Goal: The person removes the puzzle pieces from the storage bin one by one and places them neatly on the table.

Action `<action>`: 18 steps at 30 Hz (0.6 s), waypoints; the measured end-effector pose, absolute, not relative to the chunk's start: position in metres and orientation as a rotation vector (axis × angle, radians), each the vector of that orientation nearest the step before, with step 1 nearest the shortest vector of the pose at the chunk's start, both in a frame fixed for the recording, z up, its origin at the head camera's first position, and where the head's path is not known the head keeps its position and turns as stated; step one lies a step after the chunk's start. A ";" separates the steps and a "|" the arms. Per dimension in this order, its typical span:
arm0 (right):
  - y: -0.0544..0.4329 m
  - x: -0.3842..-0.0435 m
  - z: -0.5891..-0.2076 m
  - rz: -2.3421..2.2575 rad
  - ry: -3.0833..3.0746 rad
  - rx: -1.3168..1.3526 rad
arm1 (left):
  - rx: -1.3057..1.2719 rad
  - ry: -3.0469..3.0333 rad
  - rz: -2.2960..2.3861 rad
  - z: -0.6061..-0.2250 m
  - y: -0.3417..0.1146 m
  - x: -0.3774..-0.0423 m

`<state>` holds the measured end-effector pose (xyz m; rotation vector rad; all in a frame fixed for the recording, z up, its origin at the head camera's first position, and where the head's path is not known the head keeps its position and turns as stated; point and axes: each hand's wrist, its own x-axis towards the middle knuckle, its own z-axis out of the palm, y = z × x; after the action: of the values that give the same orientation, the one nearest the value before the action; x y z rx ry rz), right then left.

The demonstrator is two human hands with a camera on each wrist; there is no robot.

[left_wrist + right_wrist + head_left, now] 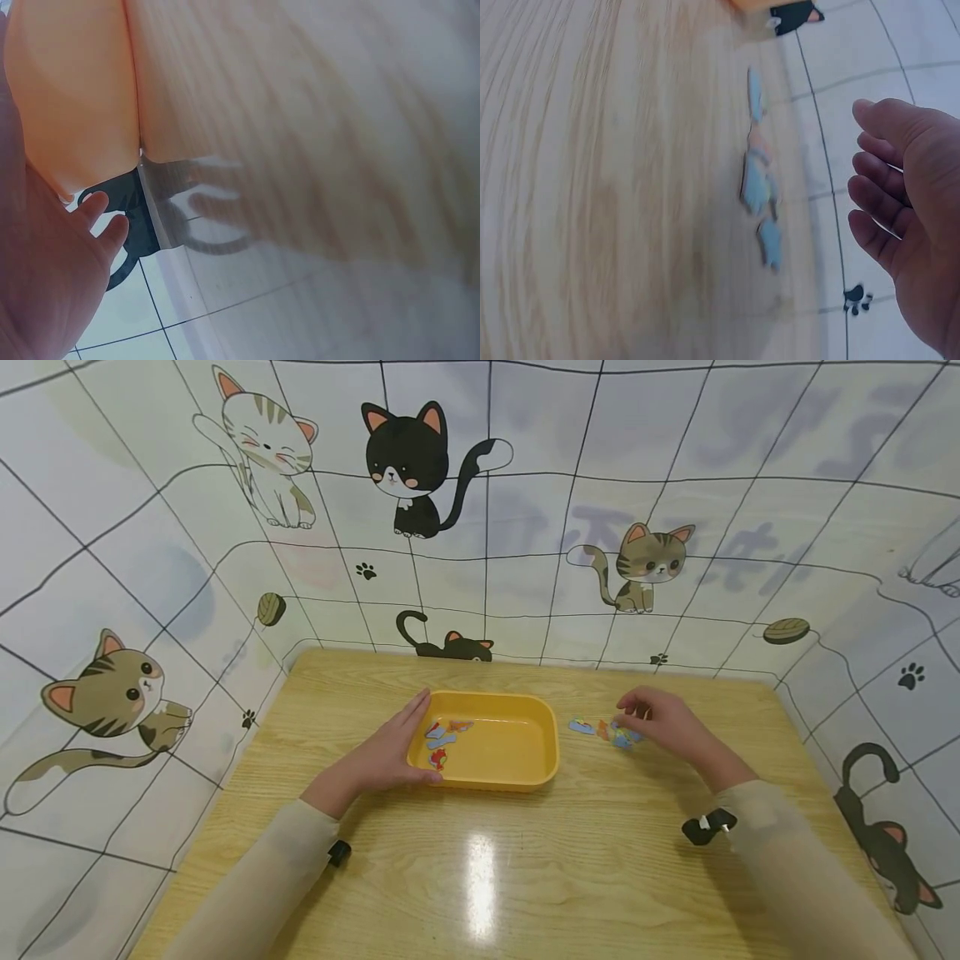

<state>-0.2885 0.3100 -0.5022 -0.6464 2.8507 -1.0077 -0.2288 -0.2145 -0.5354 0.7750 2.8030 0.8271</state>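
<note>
Hands (381, 753) (660, 720) apart, yellow tray (502, 753), pieces (441, 742) inside

The head camera is looking forward and down from above the near side of the table (480, 827), sitting farthest back and covering the left hand (382, 752), the right hand (663, 720), the yellow tray (510, 753) and the cat-printed wall (532, 518). The left-wrist camera is peering, turned on its side, from very near along the tray's flank toward the wall, while the right-wrist one, likewise tipped, is gazing across the loose pieces (753, 184). All three views are sharing tray, table and wall; the head and right-wrist views are also sharing the pieces.
</note>
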 end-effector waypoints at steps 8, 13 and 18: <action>0.273 -0.288 -0.486 -1.068 2.835 -0.757 | 0.779 2.805 0.824 -0.533 -0.214 -0.229; 0.253 -0.285 -0.480 -1.152 2.760 -0.801 | 0.784 2.804 0.818 -0.534 -0.214 -0.229; 0.230 -0.283 -0.475 -1.146 2.721 -0.900 | 0.792 2.798 0.838 -0.535 -0.214 -0.230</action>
<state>-0.2829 0.2303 -0.4747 -0.9000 2.7214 -1.1461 -0.2296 -0.2140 -0.5353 0.7923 2.7977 0.8376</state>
